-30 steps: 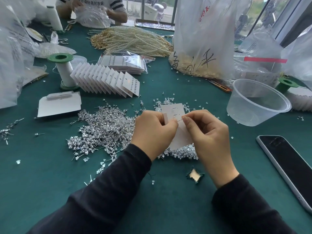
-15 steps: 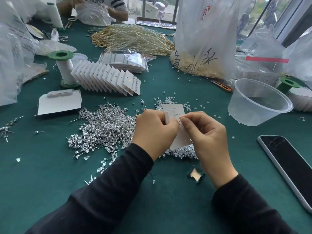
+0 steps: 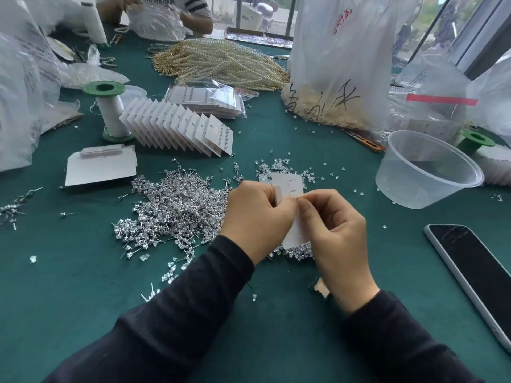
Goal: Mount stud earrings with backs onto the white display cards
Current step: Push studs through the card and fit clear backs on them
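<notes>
Showing hands together at frame centre: left hand gripped the white display card, right hand pinched at its face; card's long axis ran up-frame, stud earrings lay left, nearer the left hand

Matt paper card, shiny metal studs

Worn on the head, wide-angle, facing forward and down across the surface. Close above the left hand and right hand at mid-frame, far side and windows along the top.
</notes>
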Motion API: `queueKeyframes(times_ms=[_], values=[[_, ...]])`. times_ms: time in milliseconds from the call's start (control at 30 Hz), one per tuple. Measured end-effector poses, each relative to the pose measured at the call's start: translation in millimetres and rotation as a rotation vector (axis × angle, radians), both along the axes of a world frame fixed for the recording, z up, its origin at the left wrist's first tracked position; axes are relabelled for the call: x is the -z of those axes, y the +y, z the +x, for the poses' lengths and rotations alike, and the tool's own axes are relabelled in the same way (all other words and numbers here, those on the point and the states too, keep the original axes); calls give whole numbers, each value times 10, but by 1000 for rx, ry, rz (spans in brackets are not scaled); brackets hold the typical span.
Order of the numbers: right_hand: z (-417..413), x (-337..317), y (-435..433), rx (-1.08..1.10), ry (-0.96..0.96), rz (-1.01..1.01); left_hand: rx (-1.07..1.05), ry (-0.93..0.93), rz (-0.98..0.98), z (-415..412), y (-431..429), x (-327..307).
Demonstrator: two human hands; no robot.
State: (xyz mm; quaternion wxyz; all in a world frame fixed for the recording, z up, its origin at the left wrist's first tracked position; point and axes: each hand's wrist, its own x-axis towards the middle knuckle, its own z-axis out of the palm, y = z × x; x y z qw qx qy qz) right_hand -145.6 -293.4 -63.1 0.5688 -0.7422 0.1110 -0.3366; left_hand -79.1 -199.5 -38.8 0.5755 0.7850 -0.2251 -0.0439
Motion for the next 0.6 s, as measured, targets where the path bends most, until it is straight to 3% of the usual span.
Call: queueKeyframes(times_ms=[333,600], values=[[1,0,30,40,-36,-104,31,7,-3,23,9,-17],[-7,-28,6,107,-16,-258,-7,-296,103,14,16,-38]])
